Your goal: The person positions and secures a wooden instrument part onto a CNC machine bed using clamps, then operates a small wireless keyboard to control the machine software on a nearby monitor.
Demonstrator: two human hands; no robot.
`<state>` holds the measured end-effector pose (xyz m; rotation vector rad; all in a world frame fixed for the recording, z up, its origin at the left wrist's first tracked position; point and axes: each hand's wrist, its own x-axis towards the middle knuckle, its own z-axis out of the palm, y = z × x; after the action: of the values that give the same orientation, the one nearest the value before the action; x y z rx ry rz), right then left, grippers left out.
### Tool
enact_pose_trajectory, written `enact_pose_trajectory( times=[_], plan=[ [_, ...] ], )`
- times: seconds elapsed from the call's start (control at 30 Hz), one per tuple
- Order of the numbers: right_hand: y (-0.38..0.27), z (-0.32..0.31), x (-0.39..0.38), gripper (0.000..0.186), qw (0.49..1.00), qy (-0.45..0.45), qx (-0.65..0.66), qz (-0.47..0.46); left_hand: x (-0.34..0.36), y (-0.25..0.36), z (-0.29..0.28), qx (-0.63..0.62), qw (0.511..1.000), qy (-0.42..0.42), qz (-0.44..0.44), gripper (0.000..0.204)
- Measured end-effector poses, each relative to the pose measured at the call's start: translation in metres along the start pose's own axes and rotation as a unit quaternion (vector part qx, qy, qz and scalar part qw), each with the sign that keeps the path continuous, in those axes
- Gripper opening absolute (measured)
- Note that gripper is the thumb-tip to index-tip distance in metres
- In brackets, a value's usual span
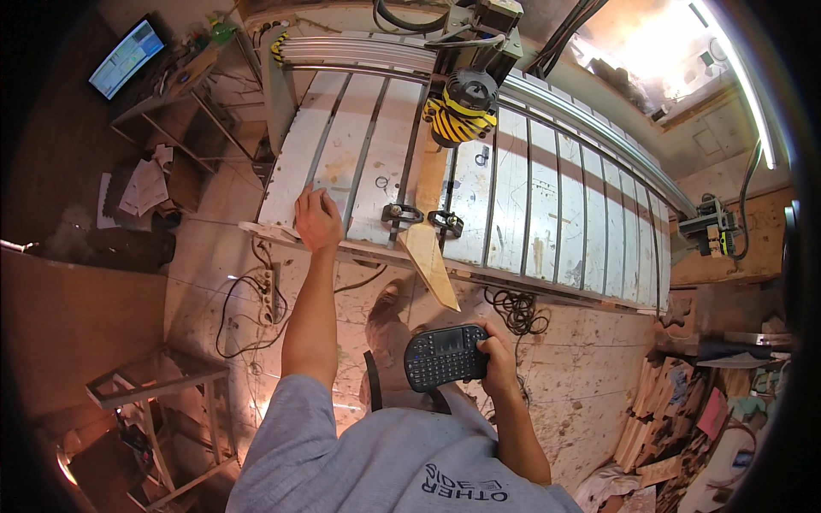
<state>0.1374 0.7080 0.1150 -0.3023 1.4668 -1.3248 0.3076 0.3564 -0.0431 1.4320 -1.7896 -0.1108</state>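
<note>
My right hand [496, 363] grips a small black handheld keyboard [445, 357] with a touchpad, the thumb over its right end. At the front left of a CNC router's slotted white bed [530, 205], my left hand [318, 220] rests with nothing visible in it, fingers loosely bent. A narrow wooden board [430, 184] lies along the bed below the spindle head [466, 107], which has a yellow-and-black striped cover. Black clamps [402, 213] sit on both sides of the board. An angled wooden piece [430, 265] extends past the bed's front edge.
A gantry rail [590, 124] spans the bed. Coiled black cable [517, 309] and a power strip [268, 295] lie on the floor. At lower left stands a metal frame [158, 376]; wood offcuts [654, 410] pile up at right. A lit monitor [126, 56] is at far left.
</note>
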Motion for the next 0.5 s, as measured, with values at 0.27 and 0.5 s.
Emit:
enact_pose_trajectory(
  times=[0.27,0.5],
  plan=[
    [-0.0031,-0.0040,-0.0039,0.045,1.000,0.010,-0.012,-0.002,-0.0010,-0.0038,0.0030,0.000,1.000,-0.002,-0.006,0.017],
    [0.0009,-0.0073,-0.0015,0.042,1.000,-0.001,-0.011,-0.012,-0.0006,-0.0022,0.0018,0.007,1.000,-0.011,-0.014,0.017]
  ],
)
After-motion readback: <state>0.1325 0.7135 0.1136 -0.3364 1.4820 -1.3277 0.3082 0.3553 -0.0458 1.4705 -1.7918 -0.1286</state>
